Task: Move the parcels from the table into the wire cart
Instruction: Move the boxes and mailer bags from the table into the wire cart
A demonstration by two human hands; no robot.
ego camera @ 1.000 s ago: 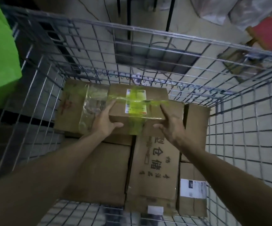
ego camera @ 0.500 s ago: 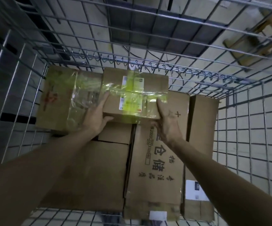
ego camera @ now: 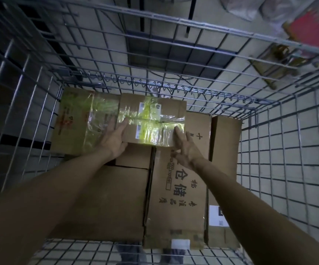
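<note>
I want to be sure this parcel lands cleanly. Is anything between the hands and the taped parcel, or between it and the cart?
Nothing visible does. The left hand and right hand lie directly against the taped parcel, which is already inside the wire cart, lying on the boxes stacked there.

Label [ego camera: 143, 106] print on taped parcel [ego camera: 173, 109]: illegible.

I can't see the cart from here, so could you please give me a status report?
Left hand and right hand touching taped parcel. Parcel on stacked boxes in wire cart. Nothing blocking.
</note>
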